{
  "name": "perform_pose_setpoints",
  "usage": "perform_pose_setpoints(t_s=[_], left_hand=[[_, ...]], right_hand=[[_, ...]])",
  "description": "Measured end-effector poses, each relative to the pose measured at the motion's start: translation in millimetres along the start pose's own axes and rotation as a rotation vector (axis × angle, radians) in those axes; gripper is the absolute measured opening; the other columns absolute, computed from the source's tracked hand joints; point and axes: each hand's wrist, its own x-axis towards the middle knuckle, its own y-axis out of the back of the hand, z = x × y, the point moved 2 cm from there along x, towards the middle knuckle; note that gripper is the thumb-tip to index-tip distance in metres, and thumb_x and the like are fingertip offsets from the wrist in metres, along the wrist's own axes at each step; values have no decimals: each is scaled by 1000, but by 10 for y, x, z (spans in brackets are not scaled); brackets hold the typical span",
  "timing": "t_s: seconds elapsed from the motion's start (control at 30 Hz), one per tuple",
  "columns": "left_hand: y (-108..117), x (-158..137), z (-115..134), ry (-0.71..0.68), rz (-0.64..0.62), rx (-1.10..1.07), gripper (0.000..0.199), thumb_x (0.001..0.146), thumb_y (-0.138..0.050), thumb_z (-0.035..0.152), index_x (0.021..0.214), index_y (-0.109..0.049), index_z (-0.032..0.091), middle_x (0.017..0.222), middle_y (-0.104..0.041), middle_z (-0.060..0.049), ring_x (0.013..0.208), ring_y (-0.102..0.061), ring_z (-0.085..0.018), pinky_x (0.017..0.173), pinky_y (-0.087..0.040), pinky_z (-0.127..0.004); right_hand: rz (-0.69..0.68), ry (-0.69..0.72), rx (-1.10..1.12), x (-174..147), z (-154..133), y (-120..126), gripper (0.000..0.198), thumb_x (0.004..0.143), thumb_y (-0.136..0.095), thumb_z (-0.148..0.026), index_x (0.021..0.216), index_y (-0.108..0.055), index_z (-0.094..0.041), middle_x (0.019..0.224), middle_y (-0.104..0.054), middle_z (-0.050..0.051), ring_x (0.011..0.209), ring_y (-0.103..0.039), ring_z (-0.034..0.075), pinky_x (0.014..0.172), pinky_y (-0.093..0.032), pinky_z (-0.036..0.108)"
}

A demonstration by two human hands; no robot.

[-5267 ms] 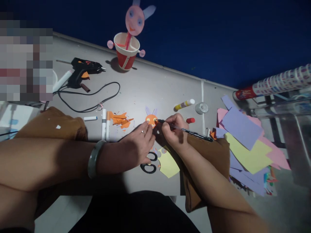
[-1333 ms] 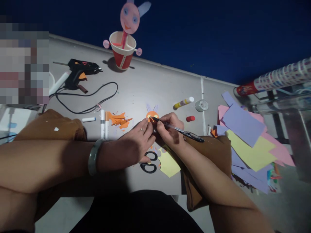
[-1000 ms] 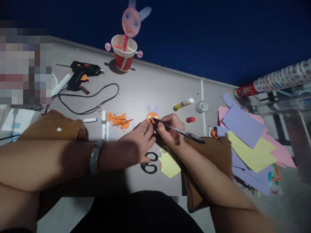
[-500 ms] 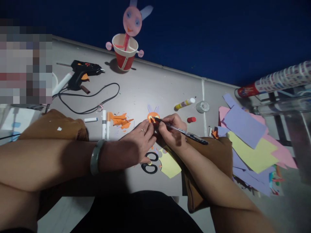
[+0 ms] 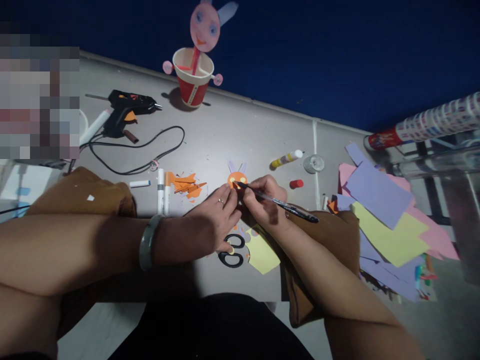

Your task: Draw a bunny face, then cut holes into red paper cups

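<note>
Pinching the black pen (image 5: 296, 212) near its tip, the right hand (image 5: 265, 201) aims at the little orange paper face (image 5: 237, 175); contact is too small to call! The left hand (image 5: 210, 217) lies flat, grasping nothing, fingertips at the face's lower edge. That face sits on the table (image 5: 228, 135) just beyond both hands, purple ears (image 5: 243, 167) pointing away. The danger, I'd judge: slack fingertips could let the paper swivel and drag a stray line; damp ink might smear. Scissors (image 5: 238, 253) lie by the left thumb, yellow paper (image 5: 264, 254) beside them.
</note>
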Motion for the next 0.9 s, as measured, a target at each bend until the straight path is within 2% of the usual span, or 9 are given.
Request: perform_pose_setpoints(t_s=[0.37, 0.53, 0.9], left_hand=[[27, -11, -5, 0, 13, 3, 92, 73, -55, 82, 121, -61, 4, 139, -55, -31, 133, -52, -42, 119, -22, -52], [-24, -11, 0, -11, 46, -1, 95, 70, -56, 84, 120, -61, 3, 137, -56, -32, 134, -50, -43, 118, -23, -54], [22, 1, 6, 3, 15, 21, 96, 70, -56, 84, 122, -61, 4, 138, -56, -31, 132, -53, -42, 119, -24, -52]], right_hand=[[-5, 16, -2, 2, -10, 2, 10, 79, -59, -25, 73, -51, -23, 60, -62, -4, 46, -52, 10, 48, -42, 25], [-20, 21, 21, -11, -10, -6, 8, 80, -60, -25, 76, -53, -23, 62, -64, -4, 49, -56, 11, 50, -45, 24], [-39, 16, 14, -16, 7, -16, 8, 81, -59, -26, 76, -54, -23, 63, -64, -4, 51, -57, 11, 51, -46, 24]])
